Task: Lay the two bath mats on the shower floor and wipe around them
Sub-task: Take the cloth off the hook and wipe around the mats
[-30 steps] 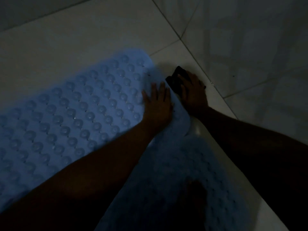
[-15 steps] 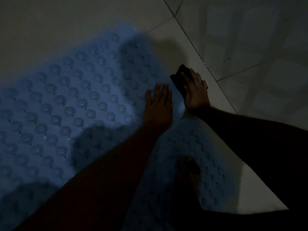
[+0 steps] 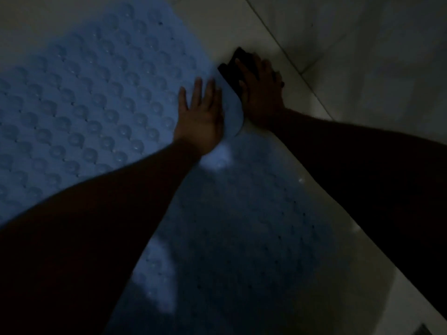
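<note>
A light blue bath mat (image 3: 92, 97) with rows of round bumps lies flat on the white tiled floor, filling the left half of the view. A second blue mat (image 3: 254, 226) lies below it in shadow, its top end tucked against the first mat's corner. My left hand (image 3: 200, 117) rests flat, fingers spread, on the first mat's right corner. My right hand (image 3: 261, 93) presses a dark cloth (image 3: 238, 62) onto the floor just beside that mat's right edge. The scene is dim.
The white tile floor (image 3: 271, 39) runs in a narrow strip between the mats and the tiled wall (image 3: 375, 56) at the upper right. My forearms cross the lower part of the view and hide much of both mats.
The view has shifted, so the mats fill more of the frame. My right hand with the cloth has slid a little along the mat's right edge. My left hand stays on the mat.
</note>
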